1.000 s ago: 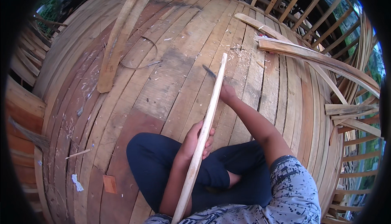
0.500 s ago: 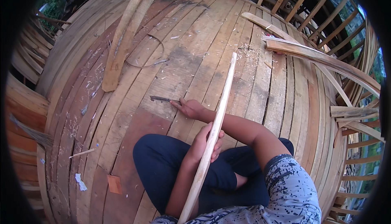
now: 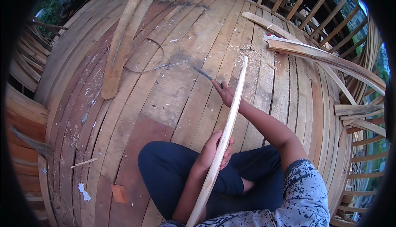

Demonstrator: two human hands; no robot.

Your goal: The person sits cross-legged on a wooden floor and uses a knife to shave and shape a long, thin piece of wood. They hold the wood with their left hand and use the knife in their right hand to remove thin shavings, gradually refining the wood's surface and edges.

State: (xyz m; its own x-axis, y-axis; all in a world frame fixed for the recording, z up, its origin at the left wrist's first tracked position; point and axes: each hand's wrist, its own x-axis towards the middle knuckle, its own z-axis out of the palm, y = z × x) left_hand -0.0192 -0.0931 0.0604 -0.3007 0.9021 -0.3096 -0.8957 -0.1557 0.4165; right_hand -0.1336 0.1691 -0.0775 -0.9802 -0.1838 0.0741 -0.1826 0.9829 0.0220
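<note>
A long, pale, peeled wooden stick [image 3: 223, 144] slants from my lap up to the right, its thin far end over the floorboards. My left hand [image 3: 209, 149] is wrapped round its middle, above my folded legs. My right hand [image 3: 226, 94] is closed on the handle of a knife [image 3: 202, 72], just left of the stick's upper part. The dark, narrow blade points away and to the left, apart from the stick. My right forearm passes behind the stick, which hides part of the wrist.
I sit cross-legged on a plank floor [image 3: 165, 99] strewn with wood shavings. A long board [image 3: 119, 54] lies at the far left near a thin curved strip [image 3: 162, 47]. More long boards [image 3: 313, 54] lie at the right by a wooden railing [image 3: 305, 4]. Twigs [image 3: 31, 141] lie at the left edge.
My right hand has moved away from me and to the right with the knife, nearer the stick's upper part. The blade now tilts farther away. The stick has shifted slightly right in my left hand.
</note>
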